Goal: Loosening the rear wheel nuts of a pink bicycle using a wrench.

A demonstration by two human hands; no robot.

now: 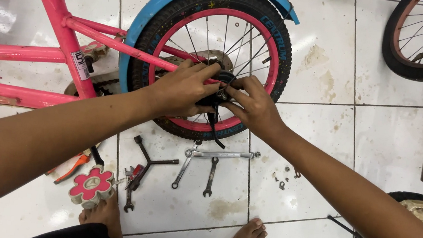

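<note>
Both hands (183,88) (254,107) at the hub (218,86) (white label (81,64) on pink frame (64,32))

Head camera, looking steeply down, close above floor (322,145).

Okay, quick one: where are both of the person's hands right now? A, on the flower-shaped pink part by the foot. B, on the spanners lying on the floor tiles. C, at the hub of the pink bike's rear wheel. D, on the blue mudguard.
C: the left hand and the right hand meet at the hub of the rear wheel, while the spanners lie untouched on the floor.
</note>
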